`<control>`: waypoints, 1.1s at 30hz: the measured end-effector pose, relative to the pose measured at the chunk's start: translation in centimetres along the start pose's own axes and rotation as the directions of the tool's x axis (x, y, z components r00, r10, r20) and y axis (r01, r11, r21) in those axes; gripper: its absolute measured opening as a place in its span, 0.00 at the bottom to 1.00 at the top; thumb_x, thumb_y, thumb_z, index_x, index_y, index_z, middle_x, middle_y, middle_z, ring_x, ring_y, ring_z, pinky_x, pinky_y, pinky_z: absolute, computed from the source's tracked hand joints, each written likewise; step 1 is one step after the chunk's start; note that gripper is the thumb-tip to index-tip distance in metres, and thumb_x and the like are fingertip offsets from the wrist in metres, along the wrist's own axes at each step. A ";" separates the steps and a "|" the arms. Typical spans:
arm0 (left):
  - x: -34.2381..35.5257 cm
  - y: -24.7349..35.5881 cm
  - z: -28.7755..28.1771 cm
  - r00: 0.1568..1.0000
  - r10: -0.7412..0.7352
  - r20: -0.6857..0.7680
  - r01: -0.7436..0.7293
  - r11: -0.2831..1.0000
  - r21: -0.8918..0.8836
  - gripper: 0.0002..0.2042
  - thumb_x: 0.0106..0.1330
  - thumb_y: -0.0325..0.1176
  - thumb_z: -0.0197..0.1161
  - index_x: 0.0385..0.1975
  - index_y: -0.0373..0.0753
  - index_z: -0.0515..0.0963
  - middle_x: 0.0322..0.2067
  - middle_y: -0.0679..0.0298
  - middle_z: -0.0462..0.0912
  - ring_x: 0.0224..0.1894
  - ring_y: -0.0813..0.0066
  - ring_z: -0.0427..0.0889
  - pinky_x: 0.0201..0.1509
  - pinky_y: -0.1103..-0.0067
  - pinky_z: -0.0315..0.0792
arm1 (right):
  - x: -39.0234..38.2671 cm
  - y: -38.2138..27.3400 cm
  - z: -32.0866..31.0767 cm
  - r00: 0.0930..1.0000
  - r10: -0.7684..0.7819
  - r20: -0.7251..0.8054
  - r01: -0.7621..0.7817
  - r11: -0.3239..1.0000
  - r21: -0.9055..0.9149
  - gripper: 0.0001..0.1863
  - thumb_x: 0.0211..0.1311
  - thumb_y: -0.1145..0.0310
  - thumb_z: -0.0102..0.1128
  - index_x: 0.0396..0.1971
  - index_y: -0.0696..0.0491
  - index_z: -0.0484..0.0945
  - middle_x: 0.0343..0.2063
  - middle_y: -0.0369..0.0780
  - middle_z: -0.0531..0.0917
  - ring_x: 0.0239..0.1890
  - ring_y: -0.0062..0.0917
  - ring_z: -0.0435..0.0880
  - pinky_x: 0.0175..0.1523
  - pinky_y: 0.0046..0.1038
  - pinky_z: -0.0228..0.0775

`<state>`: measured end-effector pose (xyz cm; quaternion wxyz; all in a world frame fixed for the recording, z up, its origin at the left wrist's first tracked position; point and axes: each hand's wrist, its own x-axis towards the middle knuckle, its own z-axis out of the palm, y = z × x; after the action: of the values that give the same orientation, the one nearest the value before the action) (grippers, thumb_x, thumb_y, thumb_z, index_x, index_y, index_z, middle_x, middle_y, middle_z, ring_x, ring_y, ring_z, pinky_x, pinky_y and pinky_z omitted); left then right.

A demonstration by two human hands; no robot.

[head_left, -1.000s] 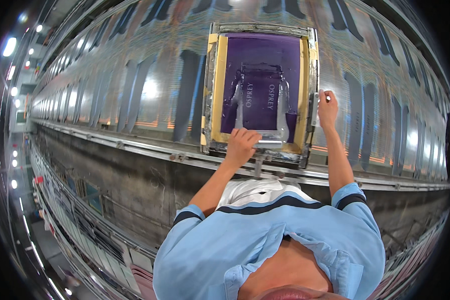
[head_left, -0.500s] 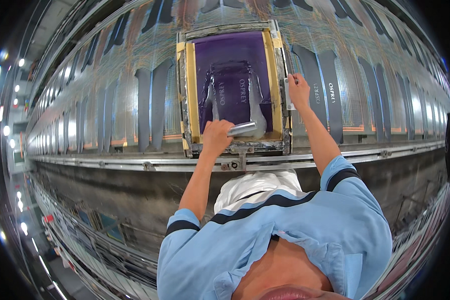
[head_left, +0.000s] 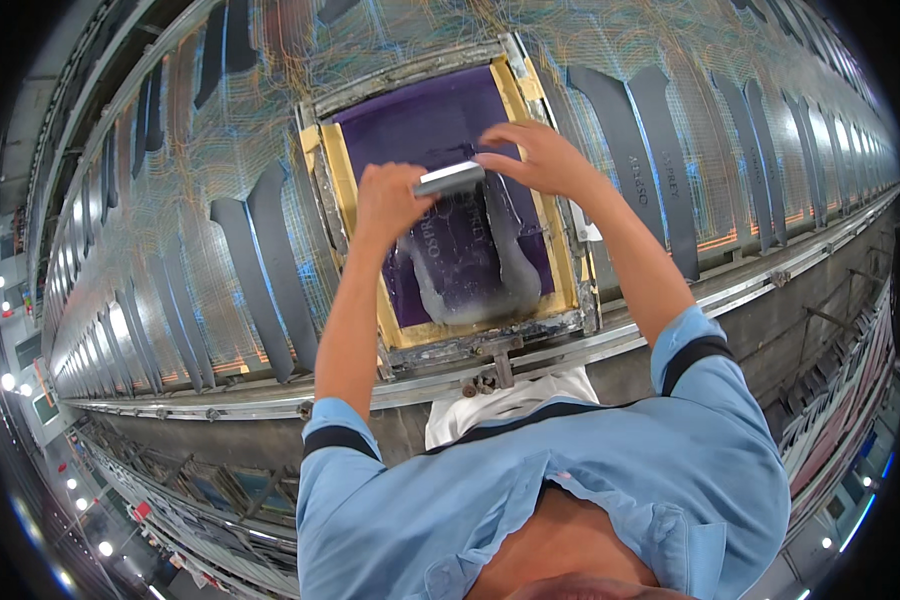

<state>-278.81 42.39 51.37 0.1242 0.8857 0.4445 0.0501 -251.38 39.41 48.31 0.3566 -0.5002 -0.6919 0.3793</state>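
A screen-printing frame (head_left: 322, 200) lies on the long table before me, taped yellow inside its edges around a purple mesh (head_left: 410, 115). Across the middle of the mesh is a squeegee with a grey metal handle (head_left: 450, 179). My left hand (head_left: 390, 203) is wrapped around its left end. At its other end, my right hand (head_left: 538, 160) hovers with thumb and fingers apart; whether the thumb touches the squeegee I cannot tell. Pale, wet ink (head_left: 525, 285) forms a U-shaped smear on the mesh, nearer to me than the squeegee.
Dark grey cut fabric pieces (head_left: 255, 285) lie in pairs on the table, left and right of the frame; those on the right (head_left: 620, 140) bear pale lettering. Along the near table edge runs a metal rail (head_left: 730, 295), where a bracket (head_left: 500, 360) on the frame sits.
My left hand has carried the squeegee from the near end of the mesh to its middle. My right hand has let go of the frame's right side and come over to the squeegee.
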 end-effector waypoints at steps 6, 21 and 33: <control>3.8 -2.2 -0.2 0.998 -0.068 0.010 0.068 0.995 -0.068 0.09 0.55 0.43 0.72 0.28 0.46 0.85 0.28 0.61 0.86 0.37 0.59 0.85 0.42 0.63 0.70 | 6.1 -1.0 3.4 0.965 0.078 0.252 0.054 0.877 -0.478 0.11 0.58 0.60 0.67 0.37 0.50 0.83 0.32 0.43 0.87 0.41 0.41 0.85 0.55 0.40 0.70; -5.5 3.1 0.8 0.999 0.047 -0.027 -0.049 0.995 -0.092 0.06 0.52 0.38 0.73 0.26 0.48 0.84 0.25 0.66 0.84 0.31 0.63 0.83 0.41 0.65 0.63 | -3.9 -3.2 6.0 0.958 0.022 0.286 0.134 0.847 -0.514 0.11 0.50 0.64 0.70 0.33 0.51 0.82 0.32 0.42 0.86 0.43 0.38 0.85 0.53 0.41 0.71; -8.9 4.4 3.1 0.999 0.006 -0.054 -0.010 0.996 -0.087 0.10 0.46 0.32 0.75 0.30 0.46 0.85 0.28 0.65 0.85 0.32 0.64 0.82 0.41 0.68 0.67 | -7.4 -2.8 7.9 0.968 -0.051 0.244 0.163 0.868 -0.468 0.11 0.49 0.70 0.67 0.35 0.54 0.81 0.29 0.41 0.84 0.42 0.37 0.83 0.54 0.40 0.70</control>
<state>-280.10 32.18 49.73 0.1506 0.8796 0.4415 0.0938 -257.64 30.37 46.28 0.1604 -0.4882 -0.8272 0.2274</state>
